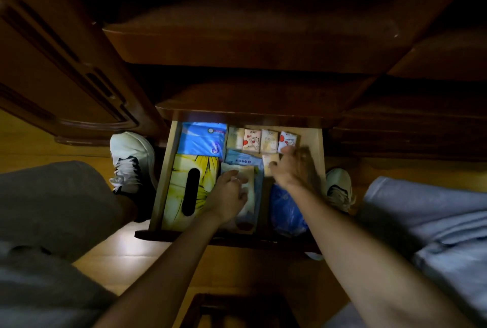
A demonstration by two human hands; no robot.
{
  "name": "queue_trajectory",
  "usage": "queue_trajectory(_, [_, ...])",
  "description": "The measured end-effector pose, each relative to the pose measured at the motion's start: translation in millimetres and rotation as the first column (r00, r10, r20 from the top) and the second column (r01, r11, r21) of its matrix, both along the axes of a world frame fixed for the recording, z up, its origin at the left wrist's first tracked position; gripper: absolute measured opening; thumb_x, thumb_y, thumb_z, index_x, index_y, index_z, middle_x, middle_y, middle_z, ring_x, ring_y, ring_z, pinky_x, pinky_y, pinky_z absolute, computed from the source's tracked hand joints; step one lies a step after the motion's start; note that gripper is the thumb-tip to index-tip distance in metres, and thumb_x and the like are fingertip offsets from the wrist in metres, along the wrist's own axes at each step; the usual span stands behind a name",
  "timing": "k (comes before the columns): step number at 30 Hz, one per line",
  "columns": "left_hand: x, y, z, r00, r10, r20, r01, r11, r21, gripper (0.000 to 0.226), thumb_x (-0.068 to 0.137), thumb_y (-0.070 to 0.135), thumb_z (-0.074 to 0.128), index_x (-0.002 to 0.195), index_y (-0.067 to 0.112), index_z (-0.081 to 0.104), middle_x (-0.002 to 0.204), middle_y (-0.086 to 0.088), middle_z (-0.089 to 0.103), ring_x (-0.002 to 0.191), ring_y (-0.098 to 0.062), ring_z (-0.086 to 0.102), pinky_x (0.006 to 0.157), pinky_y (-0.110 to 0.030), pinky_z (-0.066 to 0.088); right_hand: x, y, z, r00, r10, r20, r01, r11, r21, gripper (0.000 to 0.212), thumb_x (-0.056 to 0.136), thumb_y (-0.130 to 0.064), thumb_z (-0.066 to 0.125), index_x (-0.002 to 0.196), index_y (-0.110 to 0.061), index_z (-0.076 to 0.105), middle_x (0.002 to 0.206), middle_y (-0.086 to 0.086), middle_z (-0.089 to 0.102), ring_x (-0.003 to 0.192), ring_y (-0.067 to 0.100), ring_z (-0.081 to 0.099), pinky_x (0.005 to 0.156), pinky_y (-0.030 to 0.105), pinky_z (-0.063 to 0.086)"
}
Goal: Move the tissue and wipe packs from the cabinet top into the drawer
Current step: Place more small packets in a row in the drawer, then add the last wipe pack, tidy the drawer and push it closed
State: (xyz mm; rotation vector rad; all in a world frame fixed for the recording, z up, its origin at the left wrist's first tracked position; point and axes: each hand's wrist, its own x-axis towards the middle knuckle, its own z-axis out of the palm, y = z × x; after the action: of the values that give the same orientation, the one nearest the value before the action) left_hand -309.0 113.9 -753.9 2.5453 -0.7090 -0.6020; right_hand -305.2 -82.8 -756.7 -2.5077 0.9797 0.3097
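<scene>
Both hands in drawer (168, 169): left hand (229, 195) grips white pack (249, 190) mid-drawer, right hand (292, 169), blurred, pinches small pack (270, 162) nr back row w/ fingers curled; tight fit, could knock row crooked.

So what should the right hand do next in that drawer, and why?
Probably nudge the small beige pack up and let go. The right hand is over it, blurred, and the pack lies just below the row of four small packs at the drawer's back, out of line. The left hand rests on a white pack, steadying the middle stack.
</scene>
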Motion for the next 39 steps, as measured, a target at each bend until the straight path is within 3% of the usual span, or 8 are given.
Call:
queue_trajectory(4, [17,11,62,0.998,0.06,0.031,-0.057,0.994,-0.09,0.035,0.097,0.027,0.059,0.132,0.02,0.062,0.144,0.001,0.051,0.125,-0.017,0.054,0.092,-0.026,0.05,4,-1,51,0.989,0.149,0.025,-0.146,0.903,0.404,0.027,0.097,-0.023,0.063,0.124,-0.019,0.06,0.124,0.006,0.063,0.108,0.019,0.06,0.093,0.038,0.053])
queue_trajectory(8, [43,24,162,0.959,0.206,0.193,-0.17,0.968,-0.186,0.022,0.096,0.026,0.063,0.116,0.02,0.066,0.118,-0.004,0.065,0.093,-0.021,0.066,0.067,-0.024,0.044,5,-16,146,0.951,0.256,0.176,-0.305,0.876,0.375,0.026,0.096,-0.024,0.066,0.123,-0.023,0.064,0.119,0.0,0.069,0.098,0.01,0.064,0.088,0.031,0.054])
queue_trajectory(13, [62,42,303,0.818,0.237,0.523,-0.053,0.938,-0.342,0.025,0.096,0.024,0.056,0.114,0.036,0.068,0.116,0.014,0.065,0.091,-0.009,0.065,0.069,-0.026,0.048,-12,-15,287,0.735,0.334,0.59,-0.496,0.858,0.133,0.011,0.095,-0.032,0.063,0.099,-0.04,0.07,0.095,-0.018,0.073,0.084,0.004,0.069,0.081,0.035,0.06])
queue_trajectory(19, [103,32,431,0.62,0.335,0.71,0.028,0.894,-0.446,0.025,0.094,0.019,0.058,0.113,0.031,0.069,0.11,0.011,0.064,0.099,-0.011,0.061,0.067,-0.025,0.043,16,-14,418,0.377,0.49,0.786,-0.284,0.869,-0.406,0.015,0.09,-0.032,0.057,0.101,-0.039,0.066,0.096,-0.021,0.066,0.093,0.001,0.058,0.074,0.03,0.054])
queue_trajectory(25, [153,-6,472,0.597,0.161,0.786,0.091,0.96,-0.266,0.062,0.086,0.032,0.065,0.144,0.028,0.045,0.142,0.0,0.049,0.129,-0.024,0.045,0.093,-0.041,0.047,81,-37,459,0.632,0.324,0.704,-0.241,0.945,-0.219,0.066,0.093,-0.032,0.067,0.149,-0.03,0.034,0.153,-0.004,0.042,0.139,0.018,0.043,0.106,0.037,0.044])
queue_trajectory(29, [196,-39,475,0.658,-0.078,0.749,0.133,0.991,-0.014,0.096,0.082,0.068,0.058,0.159,0.034,0.013,0.167,0.002,0.015,0.153,-0.024,0.011,0.123,-0.051,0.018,125,-47,474,0.703,0.405,0.585,-0.414,0.902,-0.127,0.052,0.101,-0.018,0.049,0.148,-0.038,0.041,0.152,-0.007,0.046,0.138,0.019,0.046,0.105,0.033,0.044])
queue_trajectory(33, [247,-58,471,0.806,-0.074,0.588,0.021,0.995,0.097,0.104,0.07,0.094,0.038,0.155,0.035,0.031,0.157,0.004,0.04,0.143,-0.023,0.035,0.117,-0.047,0.028,182,-58,492,0.669,0.291,0.684,-0.496,0.86,0.119,0.054,0.095,0.004,0.04,0.135,-0.028,0.055,0.129,-0.007,0.066,0.119,0.008,0.062,0.085,0.016,0.048])
queue_trajectory(39, [315,-52,457,0.772,0.003,0.636,-0.093,0.99,0.108,0.085,0.088,0.082,0.021,0.153,0.03,0.033,0.15,0.003,0.046,0.135,-0.024,0.04,0.109,-0.045,0.033,310,-75,504,0.715,0.432,0.55,-0.408,0.896,-0.172,0.044,0.098,-0.023,0.053,0.142,-0.029,0.048,0.14,-0.003,0.058,0.126,0.017,0.056,0.105,0.038,0.047])
